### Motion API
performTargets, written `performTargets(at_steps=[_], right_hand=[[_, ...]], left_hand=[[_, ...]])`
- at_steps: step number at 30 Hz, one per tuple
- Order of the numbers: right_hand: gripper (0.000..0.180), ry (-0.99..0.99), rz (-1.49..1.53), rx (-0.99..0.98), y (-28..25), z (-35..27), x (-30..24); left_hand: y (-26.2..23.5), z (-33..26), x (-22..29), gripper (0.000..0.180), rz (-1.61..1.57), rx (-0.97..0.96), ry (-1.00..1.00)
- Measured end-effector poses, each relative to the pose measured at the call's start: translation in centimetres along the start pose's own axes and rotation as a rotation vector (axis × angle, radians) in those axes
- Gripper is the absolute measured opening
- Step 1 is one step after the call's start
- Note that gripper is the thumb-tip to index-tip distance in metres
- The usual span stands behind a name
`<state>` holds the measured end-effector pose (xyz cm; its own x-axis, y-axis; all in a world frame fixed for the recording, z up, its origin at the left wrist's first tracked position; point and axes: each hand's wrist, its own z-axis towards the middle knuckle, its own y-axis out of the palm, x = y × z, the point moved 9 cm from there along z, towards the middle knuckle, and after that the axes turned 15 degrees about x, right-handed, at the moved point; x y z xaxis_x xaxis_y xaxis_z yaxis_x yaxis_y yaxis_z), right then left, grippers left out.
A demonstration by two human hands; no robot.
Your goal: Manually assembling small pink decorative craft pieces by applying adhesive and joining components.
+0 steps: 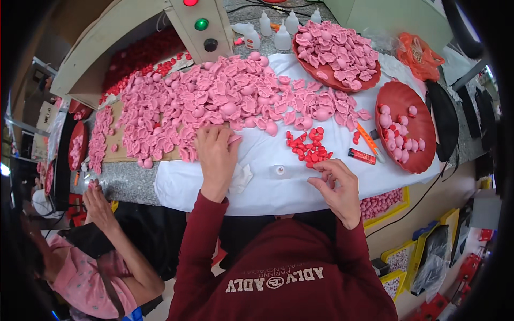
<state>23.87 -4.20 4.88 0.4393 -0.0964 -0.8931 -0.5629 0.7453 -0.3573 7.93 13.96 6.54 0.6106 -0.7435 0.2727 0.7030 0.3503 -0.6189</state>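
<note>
My right hand hangs just beside the red beads on the cloth, thumb and fingers apart, best suited to pinching one lightly, while my left hand meets the pink pieces, its grip too hidden to tell.

Table: grey speckled top, kinda stony
Floor: beige-ish
Light: bright little spot, far left
Panel: pale green

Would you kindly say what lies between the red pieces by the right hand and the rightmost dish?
The head view shows an orange tool, a small red cylinder and some stray red pieces on white cloth.
</note>
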Motion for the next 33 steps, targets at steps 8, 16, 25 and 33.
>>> performTargets(at_steps=[8, 16, 25, 33], right_hand=[[0.02, -0.145, -0.184, 0.121, -1.1, 1.9, -0.4], [0.03, -0.334, -0.441, 0.046, 2.0, 1.9, -0.7], [0.016, -0.005, 0.148, -0.124, 1.1, -0.5, -0.9], [0.018, 0.249, 0.279, -0.262, 2.2, -3.3, 0.4]], left_hand=[[-3.2, -4.0, -0.8, 0.024, -0.48, 0.064, -0.427], [-0.6, -11.7, 2.3, 0.015, -1.353, -0.268, -1.289], [0.6, -13.1, 5.6, 0.032, -1.459, -0.439, -1.342], [0.4, -12.2, 7.0, 0.031, -1.417, -0.44, -1.151]])
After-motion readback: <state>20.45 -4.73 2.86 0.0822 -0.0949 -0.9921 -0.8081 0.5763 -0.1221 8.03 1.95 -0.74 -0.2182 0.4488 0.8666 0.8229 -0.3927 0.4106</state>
